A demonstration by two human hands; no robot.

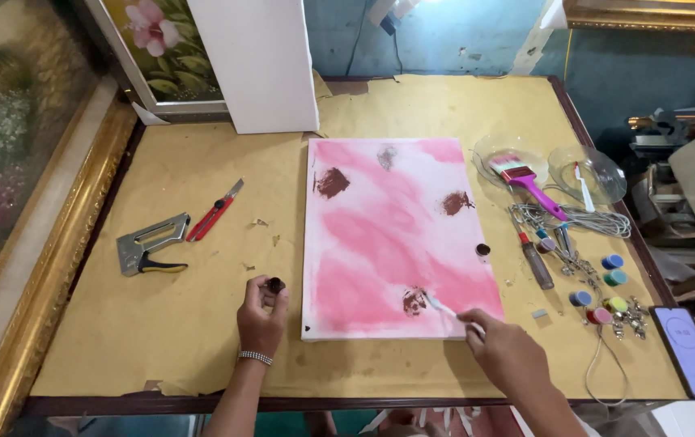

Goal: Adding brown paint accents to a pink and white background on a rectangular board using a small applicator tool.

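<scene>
Paper-covered desk (161, 324) carries a pink canvas (396, 235). Right hand (503, 350) fingers pinch a thin brush (451, 312), its tip on a brown blotch (414, 302) at the canvas's five o'clock. Left hand (261, 317) fingers grip a small paint pot (274, 285) at eight o'clock.

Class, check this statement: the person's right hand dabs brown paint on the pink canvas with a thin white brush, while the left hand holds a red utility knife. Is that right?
Not quite. The head view shows the left hand holding a small dark paint pot; the red utility knife lies untouched on the brown paper-covered table. The right hand does dab the pink canvas with the thin white brush.
</scene>
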